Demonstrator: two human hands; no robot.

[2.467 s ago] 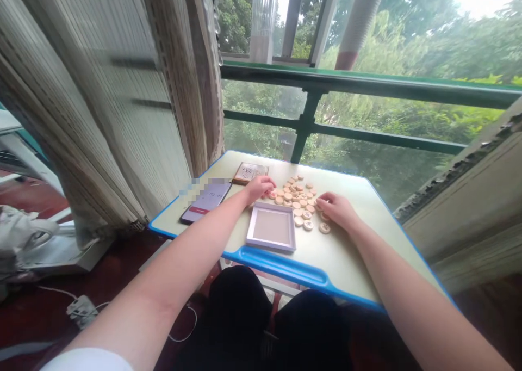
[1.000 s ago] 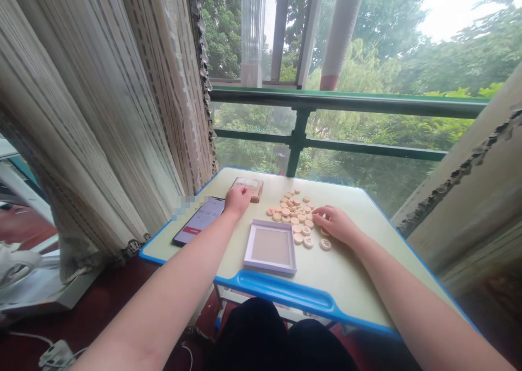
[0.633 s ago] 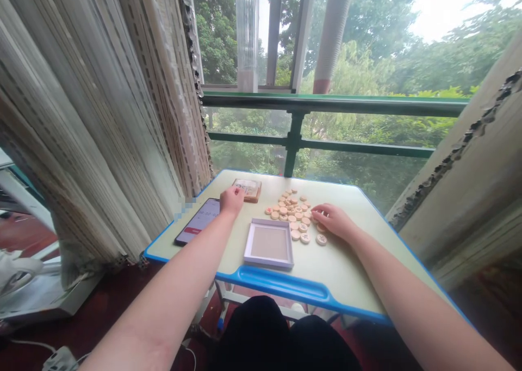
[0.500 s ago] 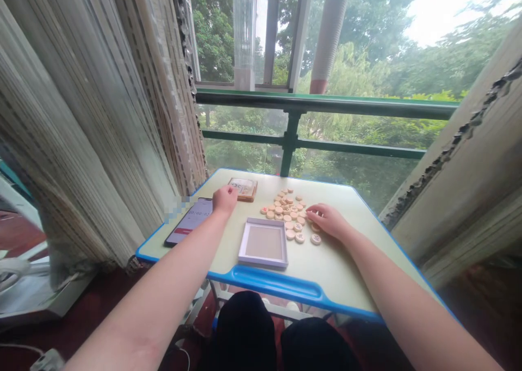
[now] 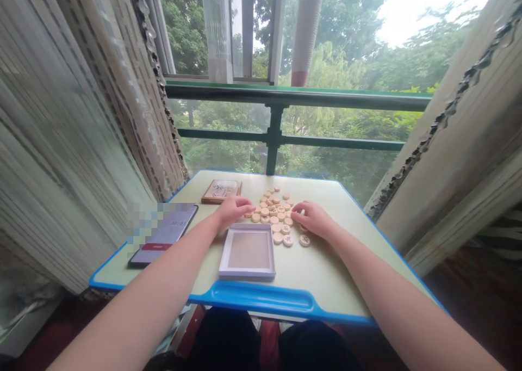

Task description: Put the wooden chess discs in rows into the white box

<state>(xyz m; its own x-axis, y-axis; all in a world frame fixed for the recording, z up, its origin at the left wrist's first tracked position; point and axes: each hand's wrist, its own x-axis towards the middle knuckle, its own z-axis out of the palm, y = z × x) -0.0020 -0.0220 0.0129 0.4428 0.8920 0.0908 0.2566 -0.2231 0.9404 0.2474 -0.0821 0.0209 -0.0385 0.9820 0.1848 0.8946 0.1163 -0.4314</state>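
A loose cluster of round wooden xiangqi pieces [image 5: 274,220], some marked with characters, lies on the table. My left hand [image 5: 235,210] reaches in from the left, fingers stretched out and apart, with their tips at the leftmost pieces. Whether they touch one I cannot tell. On the right side of the cluster, my right hand [image 5: 313,217] is loosely curved, thumb and fingers apart, close against the edge pieces. It partly covers a piece under the palm. Just in front of the cluster stands a shallow, pale open box [image 5: 247,274] with nothing in it.
A flat box with a printed lid [image 5: 221,189] lies at the back left. A phone [image 5: 163,237] rests on the table's left side. The table [image 5: 334,284] has a blue rim with a moulded groove [image 5: 263,297] at the front. Curtains and a green railing [image 5: 302,96] stand around it.
My left hand has moved right, from beside the printed box to the pieces, and its fingers have opened. My right hand stays beside the cluster. The whole view has shifted a little.
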